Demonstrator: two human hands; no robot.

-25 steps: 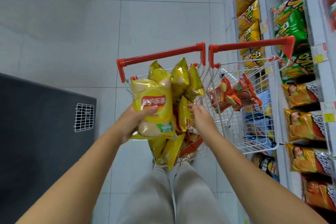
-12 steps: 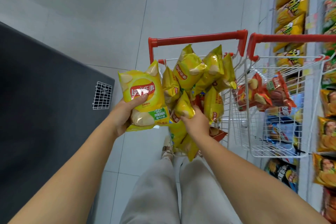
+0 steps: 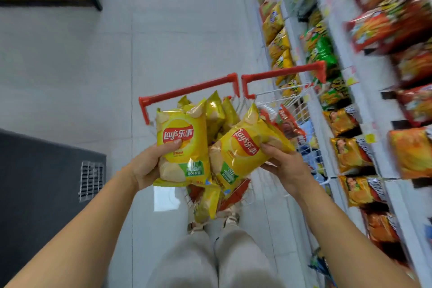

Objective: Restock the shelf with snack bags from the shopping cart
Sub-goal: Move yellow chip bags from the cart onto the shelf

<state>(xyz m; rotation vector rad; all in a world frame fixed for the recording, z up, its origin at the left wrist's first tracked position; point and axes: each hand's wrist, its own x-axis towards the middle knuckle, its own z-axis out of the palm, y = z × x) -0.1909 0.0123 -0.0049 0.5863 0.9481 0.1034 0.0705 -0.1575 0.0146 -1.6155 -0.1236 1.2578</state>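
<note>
A second snack bag (image 3: 243, 149) has been lifted above the shopping cart (image 3: 189, 89), clamped in the right hand (image 3: 287, 166)'s fingers. The first bag (image 3: 182, 145) is gripped above the cart by the left hand (image 3: 149, 166). Both seem ready for the shelf (image 3: 371, 110).

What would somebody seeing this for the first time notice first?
Two bright chip bags at the centre: the left hand grips the upright yellow bag, and the right hand grips the tilted yellow bag beside it. Just behind them stands the shopping cart with red handles, heaped with more yellow bags. Along the right side runs the shelf, packed with orange, red and green snack bags.
</note>
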